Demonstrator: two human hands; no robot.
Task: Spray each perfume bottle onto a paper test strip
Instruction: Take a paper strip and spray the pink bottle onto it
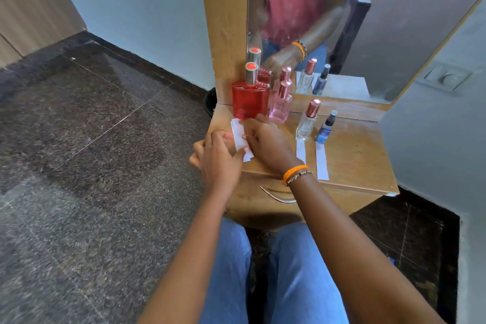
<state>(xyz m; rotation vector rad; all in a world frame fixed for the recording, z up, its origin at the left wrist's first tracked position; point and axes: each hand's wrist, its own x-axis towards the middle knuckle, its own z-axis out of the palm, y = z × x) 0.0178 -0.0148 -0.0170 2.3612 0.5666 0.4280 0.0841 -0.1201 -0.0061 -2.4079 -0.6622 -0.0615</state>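
Observation:
Four perfume bottles stand on the small wooden table (355,150): a red flat bottle (249,98) at the left, a pink bottle (281,105), a clear bottle with a rose cap (307,121) and a small blue spray bottle (325,127). White paper strips (239,134) lie in front of the red bottle, under both hands. My left hand (218,158) pinches their near end. My right hand (268,142) presses fingers on them. One strip (300,151) lies before the clear bottle, another (322,163) before the blue one.
A mirror (368,21) stands behind the bottles and reflects them. A metal drawer handle (278,196) sits below the table's front edge. A wall with a switch (447,77) closes the right side. Dark stone floor (92,139) spreads to the left.

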